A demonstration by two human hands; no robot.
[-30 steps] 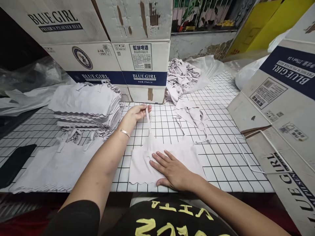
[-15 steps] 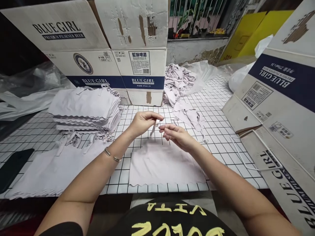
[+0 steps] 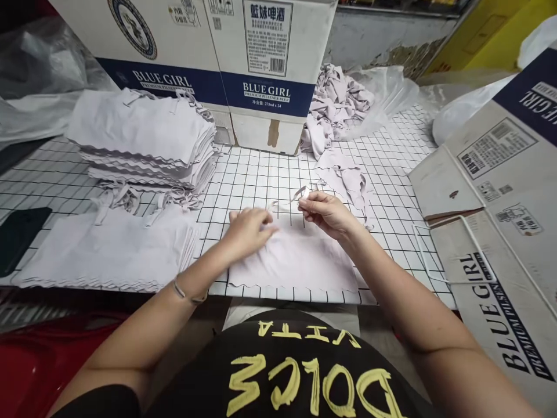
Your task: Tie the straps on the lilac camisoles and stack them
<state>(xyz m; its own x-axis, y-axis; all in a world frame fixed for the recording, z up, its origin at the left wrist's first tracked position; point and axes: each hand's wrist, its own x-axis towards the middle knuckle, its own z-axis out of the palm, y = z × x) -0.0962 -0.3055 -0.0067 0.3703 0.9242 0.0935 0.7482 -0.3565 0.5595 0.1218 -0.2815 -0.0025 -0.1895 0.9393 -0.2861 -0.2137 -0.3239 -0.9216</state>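
Note:
A pale pink camisole-like garment [image 3: 300, 264] with a wavy hem lies flat in front of me on the checked cloth. My right hand [image 3: 326, 213], above its upper right part, pinches a thin looped strap [image 3: 301, 194] between thumb and fingers. My left hand [image 3: 250, 235], smeared by motion, is over the garment's upper left corner; whether its fingers hold anything cannot be made out. To the left, a low pile of matching garments [image 3: 104, 249] lies with straps at its far edge. Behind it rises a taller folded stack [image 3: 134, 128].
A white and blue beer carton [image 3: 270, 130] stands behind the work area, and another carton [image 3: 491, 180] leans in at right with a white wire frame [image 3: 429, 261] beside it. Crumpled garments [image 3: 339, 101] heap at the back. A dark phone-like slab [image 3: 21, 238] lies far left.
My right hand lifted off the garment and took the strap, which my left hand held before. The left hand moved back down and toward me. The view tilted downward.

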